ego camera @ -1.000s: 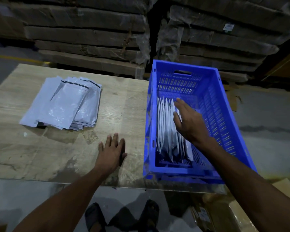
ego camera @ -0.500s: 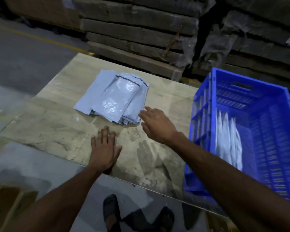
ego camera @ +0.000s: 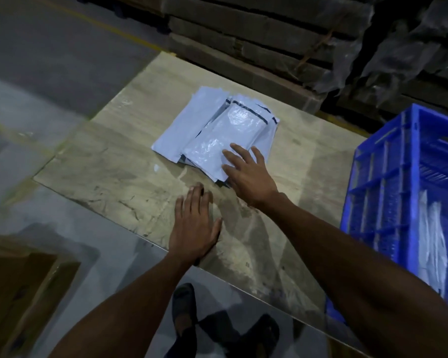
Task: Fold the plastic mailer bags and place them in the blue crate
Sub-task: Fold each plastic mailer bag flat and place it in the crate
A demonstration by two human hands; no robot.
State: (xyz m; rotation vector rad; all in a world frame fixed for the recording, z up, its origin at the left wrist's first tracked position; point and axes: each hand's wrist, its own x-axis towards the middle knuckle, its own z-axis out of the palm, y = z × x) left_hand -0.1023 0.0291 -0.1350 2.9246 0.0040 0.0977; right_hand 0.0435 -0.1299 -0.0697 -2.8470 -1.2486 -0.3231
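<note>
Right of the right grip [ego camera: 246, 174], the blue crate [ego camera: 388, 192] is cut by the frame edge (its folded bags [ego camera: 432, 244] blurred); the stack's [ego camera: 217, 133] near corner hides beneath that grip.

Both your forearms are bare, no sleeves showing, and nothing is worn on your left hand [ego camera: 194, 226] or right hand [ego camera: 246, 174]. Down below, you've got dark sandals [ego camera: 183, 306] on, with dark trousers [ego camera: 217, 329] above them.

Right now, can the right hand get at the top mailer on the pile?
Probably yes: the right hand is open, its fingers already over the near end of the top mailer, with nothing lying on the pile.
</note>
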